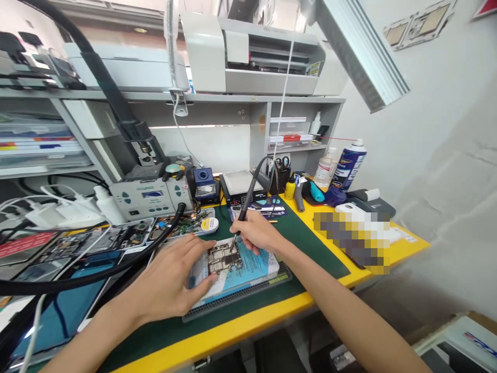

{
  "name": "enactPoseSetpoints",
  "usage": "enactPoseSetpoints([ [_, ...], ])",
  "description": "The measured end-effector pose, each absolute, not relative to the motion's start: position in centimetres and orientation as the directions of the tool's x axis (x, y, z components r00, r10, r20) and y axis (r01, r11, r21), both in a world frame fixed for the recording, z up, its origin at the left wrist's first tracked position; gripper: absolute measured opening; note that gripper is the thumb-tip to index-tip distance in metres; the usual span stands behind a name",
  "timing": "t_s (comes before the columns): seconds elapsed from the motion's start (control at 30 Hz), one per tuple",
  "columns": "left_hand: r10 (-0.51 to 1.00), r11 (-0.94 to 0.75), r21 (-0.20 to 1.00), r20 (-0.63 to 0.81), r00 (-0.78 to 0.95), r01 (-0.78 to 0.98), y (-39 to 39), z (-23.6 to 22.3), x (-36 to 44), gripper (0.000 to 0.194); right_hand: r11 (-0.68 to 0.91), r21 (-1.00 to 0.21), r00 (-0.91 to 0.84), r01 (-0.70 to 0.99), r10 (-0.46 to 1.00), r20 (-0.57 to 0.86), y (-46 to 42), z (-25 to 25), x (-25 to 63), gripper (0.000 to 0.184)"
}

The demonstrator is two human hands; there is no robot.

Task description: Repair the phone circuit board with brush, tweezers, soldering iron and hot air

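My right hand (259, 232) grips a black soldering iron (244, 206) like a pen, its tip down at a small circuit board (225, 264). I cannot tell whether the tip touches it. My left hand (174, 274) steadies the board from the left, thumb at the near edge and index finger at the far edge. Beneath the board lies a blue and white printed block (260, 265), resting on a dark perforated tray (248, 297). A round white tin (209, 224) sits just beyond my left fingers.
A thick black hose (116, 272) crosses the left side above phone parts. At the back stand a grey rework station (149, 199), a soldering iron stand (204, 184) and a flat heating plate (243, 186). A spray can (348, 165) and a yellow bottle (289, 187) are on the right.
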State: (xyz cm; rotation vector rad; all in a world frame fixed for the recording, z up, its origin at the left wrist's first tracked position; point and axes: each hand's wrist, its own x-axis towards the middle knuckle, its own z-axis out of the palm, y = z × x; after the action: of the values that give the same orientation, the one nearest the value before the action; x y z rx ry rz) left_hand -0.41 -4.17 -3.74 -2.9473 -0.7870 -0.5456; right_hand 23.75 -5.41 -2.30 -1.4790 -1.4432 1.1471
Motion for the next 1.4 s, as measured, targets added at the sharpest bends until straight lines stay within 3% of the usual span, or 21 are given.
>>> enactPoseSetpoints([
  [0.67,0.479,-0.873,0.082,0.325,0.816,0.480,-4.39,-3.10,-0.33,0.049,0.071,-0.937,-0.062,0.341,0.997,0.053,-6.14,-2.31,23.13,0.009],
  [1.4,0.477,-0.870,0.045,0.331,0.814,0.491,-4.14,-3.71,-0.63,0.053,0.058,-0.947,-0.111,0.317,0.994,0.023,-5.71,-2.64,23.49,0.013],
])
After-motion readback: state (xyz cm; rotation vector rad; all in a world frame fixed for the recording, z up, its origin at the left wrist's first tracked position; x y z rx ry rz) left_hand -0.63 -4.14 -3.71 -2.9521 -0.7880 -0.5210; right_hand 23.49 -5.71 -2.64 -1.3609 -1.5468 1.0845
